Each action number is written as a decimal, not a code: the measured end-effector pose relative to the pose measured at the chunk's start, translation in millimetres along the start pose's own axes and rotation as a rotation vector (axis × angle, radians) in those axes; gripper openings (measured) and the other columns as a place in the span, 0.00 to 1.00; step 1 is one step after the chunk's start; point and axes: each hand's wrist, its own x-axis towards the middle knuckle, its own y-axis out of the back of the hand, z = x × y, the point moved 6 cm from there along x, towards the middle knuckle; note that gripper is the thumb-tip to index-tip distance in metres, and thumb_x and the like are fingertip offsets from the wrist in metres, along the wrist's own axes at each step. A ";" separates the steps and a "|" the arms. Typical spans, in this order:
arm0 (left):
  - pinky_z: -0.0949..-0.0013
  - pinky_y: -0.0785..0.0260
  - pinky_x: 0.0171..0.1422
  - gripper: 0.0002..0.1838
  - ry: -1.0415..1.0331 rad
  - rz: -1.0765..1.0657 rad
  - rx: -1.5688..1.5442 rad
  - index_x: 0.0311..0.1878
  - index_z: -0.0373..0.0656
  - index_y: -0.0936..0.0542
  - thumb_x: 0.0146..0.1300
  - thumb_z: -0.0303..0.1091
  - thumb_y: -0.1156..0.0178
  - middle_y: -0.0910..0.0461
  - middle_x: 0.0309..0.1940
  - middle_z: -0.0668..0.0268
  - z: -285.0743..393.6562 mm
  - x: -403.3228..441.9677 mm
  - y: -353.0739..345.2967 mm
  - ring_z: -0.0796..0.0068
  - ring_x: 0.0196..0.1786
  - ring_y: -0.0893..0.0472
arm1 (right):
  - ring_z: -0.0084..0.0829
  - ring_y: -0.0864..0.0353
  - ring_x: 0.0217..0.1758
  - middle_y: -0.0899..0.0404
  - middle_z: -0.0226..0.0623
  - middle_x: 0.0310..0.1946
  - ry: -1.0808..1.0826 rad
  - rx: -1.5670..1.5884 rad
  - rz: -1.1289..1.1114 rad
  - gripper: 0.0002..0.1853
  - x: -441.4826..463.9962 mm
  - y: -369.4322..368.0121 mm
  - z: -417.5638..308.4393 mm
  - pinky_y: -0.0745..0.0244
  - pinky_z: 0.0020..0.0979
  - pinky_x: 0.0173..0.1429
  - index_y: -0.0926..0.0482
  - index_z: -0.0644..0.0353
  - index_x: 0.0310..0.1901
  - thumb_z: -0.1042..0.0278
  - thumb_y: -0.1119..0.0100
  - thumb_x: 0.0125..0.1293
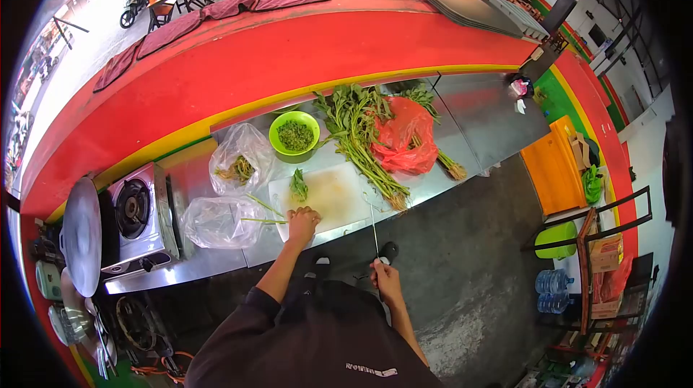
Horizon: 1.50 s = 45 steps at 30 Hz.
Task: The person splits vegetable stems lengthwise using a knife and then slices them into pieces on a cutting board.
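Note:
My left hand (303, 225) rests on the near left part of a white cutting board (345, 189), its fingers closed on thin green stems (261, 221) that stick out to the left. A small bunch of green leaves (298, 186) lies on the board just beyond those fingers. In my right hand (387, 277) is a knife (374, 233), its long thin blade pointing away from me past the board's right corner. Leafy greens with long stems and roots (361, 150) lie right of the board. A green bowl (294, 153) behind it holds cut greens.
Clear plastic bags (224, 222) lie left of the board, one with stem ends inside. A red plastic bag (406, 139) covers part of the greens. At the counter's left end stands a gas stove (137, 207). A red wall (289, 45) runs behind the steel counter.

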 end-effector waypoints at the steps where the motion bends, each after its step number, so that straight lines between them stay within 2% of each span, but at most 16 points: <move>1: 0.53 0.42 0.58 0.05 -0.015 0.010 -0.008 0.35 0.56 0.13 0.58 0.40 0.36 0.18 0.38 0.72 0.8 -1.4 0.1 0.69 0.50 0.22 | 0.16 0.34 0.20 0.29 0.24 0.21 0.000 -0.003 -0.002 0.22 2.1 2.0 4.2 0.41 0.22 0.24 0.20 0.62 0.42 0.46 0.45 0.75; 4: 0.54 0.43 0.59 0.04 -0.074 0.061 -0.013 0.34 0.57 0.13 0.59 0.40 0.36 0.19 0.37 0.74 15.0 -2.1 -1.1 0.71 0.50 0.22 | 0.18 0.32 0.20 0.28 0.26 0.19 -0.053 -0.129 -0.019 0.26 11.2 3.0 17.1 0.39 0.25 0.24 0.20 0.65 0.42 0.44 0.49 0.76; 6: 0.54 0.43 0.59 0.04 -0.135 0.111 -0.006 0.33 0.57 0.13 0.59 0.40 0.36 0.19 0.35 0.75 29.0 -1.2 -7.1 0.73 0.49 0.22 | 0.21 0.28 0.21 0.25 0.30 0.19 0.014 -0.445 -0.033 0.28 18.2 0.8 18.8 0.35 0.29 0.25 0.20 0.67 0.44 0.44 0.52 0.76; 9: 0.55 0.42 0.58 0.04 -0.181 0.166 -0.046 0.34 0.56 0.13 0.60 0.40 0.36 0.19 0.34 0.75 47.5 3.3 -16.8 0.73 0.48 0.22 | 0.25 0.22 0.22 0.22 0.36 0.20 0.152 -0.640 -0.002 0.28 27.1 -10.1 14.8 0.30 0.33 0.28 0.21 0.69 0.49 0.45 0.53 0.76; 12: 0.55 0.42 0.58 0.04 -0.155 0.204 -0.082 0.35 0.55 0.13 0.60 0.39 0.36 0.18 0.34 0.73 51.5 5.7 -24.0 0.72 0.46 0.21 | 0.28 0.19 0.24 0.20 0.39 0.22 0.245 -0.609 0.086 0.26 30.2 -22.2 3.0 0.26 0.34 0.31 0.24 0.68 0.58 0.49 0.51 0.76; 13: 0.55 0.42 0.58 0.04 -0.133 0.232 -0.099 0.35 0.55 0.13 0.61 0.38 0.36 0.18 0.34 0.73 51.5 6.7 -25.0 0.72 0.45 0.21 | 0.28 0.19 0.24 0.20 0.39 0.22 0.245 -0.607 0.092 0.26 30.3 -26.1 -0.8 0.26 0.34 0.31 0.24 0.68 0.58 0.49 0.51 0.76; 16: 0.56 0.40 0.56 0.04 -0.174 0.280 -0.117 0.36 0.55 0.13 0.60 0.36 0.36 0.19 0.34 0.73 50.5 1.8 -26.3 0.71 0.44 0.21 | 0.28 0.17 0.26 0.19 0.40 0.23 0.208 -0.474 0.073 0.26 29.3 -33.5 -12.4 0.23 0.34 0.35 0.29 0.66 0.65 0.54 0.49 0.76; 18: 0.57 0.38 0.54 0.06 -0.206 0.301 -0.122 0.39 0.55 0.13 0.59 0.34 0.36 0.21 0.35 0.74 51.6 -3.1 -23.5 0.71 0.44 0.22 | 0.28 0.16 0.28 0.19 0.38 0.23 0.289 -0.465 -0.017 0.25 29.5 -40.8 -17.3 0.22 0.34 0.37 0.32 0.60 0.69 0.59 0.49 0.75; 22: 0.60 0.37 0.53 0.09 -0.233 0.276 -0.099 0.42 0.56 0.13 0.59 0.33 0.36 0.22 0.35 0.74 51.5 -2.8 -24.7 0.71 0.45 0.23 | 0.27 0.16 0.28 0.20 0.36 0.23 0.261 -0.496 -0.065 0.24 33.1 -45.4 -5.4 0.23 0.33 0.37 0.32 0.52 0.71 0.60 0.51 0.76; 31: 0.60 0.37 0.51 0.08 -0.263 0.252 -0.129 0.41 0.56 0.13 0.60 0.33 0.37 0.23 0.34 0.74 50.2 1.3 -26.5 0.71 0.43 0.22 | 0.27 0.18 0.26 0.20 0.37 0.22 0.255 -0.518 -0.029 0.23 33.8 -48.0 -5.0 0.24 0.32 0.36 0.30 0.53 0.70 0.60 0.51 0.76; 32: 0.60 0.38 0.51 0.08 -0.272 0.255 -0.113 0.41 0.55 0.13 0.60 0.33 0.37 0.23 0.34 0.74 51.0 1.5 -25.3 0.72 0.42 0.22 | 0.37 0.14 0.29 0.18 0.43 0.22 0.277 -0.509 -0.011 0.23 32.4 -47.6 -9.0 0.21 0.39 0.39 0.28 0.51 0.68 0.58 0.51 0.75; 33: 0.60 0.38 0.51 0.08 -0.273 0.248 -0.112 0.41 0.55 0.13 0.60 0.33 0.37 0.23 0.34 0.74 51.5 1.7 -24.6 0.72 0.42 0.22 | 0.37 0.14 0.29 0.18 0.43 0.22 0.271 -0.506 -0.010 0.23 31.8 -47.5 -11.4 0.21 0.39 0.39 0.28 0.51 0.68 0.58 0.51 0.75; 35: 0.60 0.37 0.51 0.08 -0.285 0.254 -0.133 0.40 0.55 0.13 0.60 0.33 0.37 0.23 0.33 0.74 52.6 2.0 -22.2 0.72 0.42 0.22 | 0.46 0.13 0.32 0.17 0.49 0.26 0.260 -0.506 -0.028 0.22 31.6 -47.5 -11.3 0.21 0.43 0.41 0.28 0.53 0.68 0.60 0.50 0.75; 36: 0.60 0.37 0.51 0.08 -0.283 0.244 -0.129 0.41 0.55 0.13 0.59 0.32 0.36 0.23 0.33 0.74 52.7 2.6 -22.1 0.72 0.42 0.21 | 0.46 0.13 0.32 0.17 0.49 0.26 0.257 -0.503 -0.027 0.22 35.3 -46.7 -4.8 0.21 0.43 0.41 0.28 0.53 0.68 0.60 0.50 0.75; 38: 0.60 0.37 0.51 0.08 -0.281 0.237 -0.132 0.41 0.55 0.13 0.59 0.32 0.36 0.22 0.33 0.74 53.0 2.6 -21.5 0.72 0.42 0.21 | 0.33 0.16 0.25 0.21 0.43 0.21 0.404 -0.625 0.007 0.23 46.5 -48.0 0.2 0.22 0.35 0.36 0.29 0.54 0.69 0.61 0.50 0.75; 45: 0.60 0.37 0.52 0.09 -0.264 0.212 -0.154 0.41 0.55 0.13 0.59 0.31 0.36 0.21 0.34 0.73 53.3 2.8 -21.6 0.71 0.43 0.21 | 0.33 0.16 0.24 0.20 0.45 0.23 0.522 -0.607 -0.001 0.23 72.0 -51.5 -11.6 0.22 0.36 0.36 0.29 0.56 0.68 0.61 0.51 0.76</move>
